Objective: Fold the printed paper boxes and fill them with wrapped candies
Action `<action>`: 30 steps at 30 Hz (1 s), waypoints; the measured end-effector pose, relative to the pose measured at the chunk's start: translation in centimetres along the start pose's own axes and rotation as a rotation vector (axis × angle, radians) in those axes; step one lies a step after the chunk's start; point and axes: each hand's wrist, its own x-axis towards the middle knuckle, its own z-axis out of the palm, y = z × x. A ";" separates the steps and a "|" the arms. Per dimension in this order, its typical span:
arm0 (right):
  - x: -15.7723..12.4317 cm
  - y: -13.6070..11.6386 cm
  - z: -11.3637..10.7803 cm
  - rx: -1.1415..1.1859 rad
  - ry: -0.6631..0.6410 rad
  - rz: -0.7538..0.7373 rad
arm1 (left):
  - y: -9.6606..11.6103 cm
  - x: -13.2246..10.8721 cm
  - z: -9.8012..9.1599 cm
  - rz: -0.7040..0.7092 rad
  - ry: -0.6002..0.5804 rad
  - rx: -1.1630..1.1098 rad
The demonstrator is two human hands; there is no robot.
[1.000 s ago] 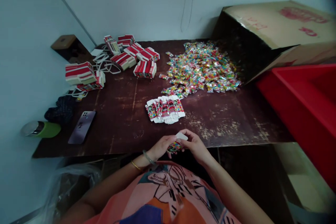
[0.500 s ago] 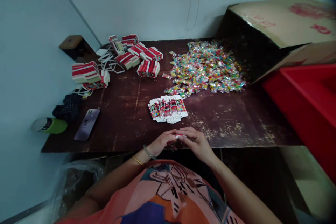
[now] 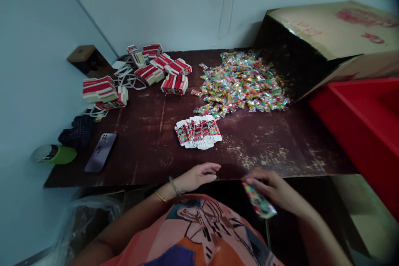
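My right hand [image 3: 276,189] grips a small printed candy box [image 3: 259,201], red and multicoloured, just off the table's front edge. It is somewhat blurred. My left hand [image 3: 198,178] is at the table's front edge, fingers stretched out and holding nothing. Beyond it on the table lies a fanned stack of flat printed cartons [image 3: 199,133] with white flaps. Behind them spreads a heap of small clear-wrapped colourful candies [image 3: 241,83].
Bundles of red-striped cartons [image 3: 149,74] and white bands lie at the back left. A phone [image 3: 100,152], a green bottle [image 3: 64,155] and dark cloth [image 3: 76,132] are at the left. A red bin [image 3: 358,108] and a large cardboard box [image 3: 330,29] stand at the right.
My hands were together over a small printed item at the table edge. Now they are apart: the right has moved right with the candy box, and the left has let go.
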 end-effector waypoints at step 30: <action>8.9 -1.1 6.2 -0.174 0.360 -0.384 | -0.4 2.3 1.0 -0.124 0.115 -0.245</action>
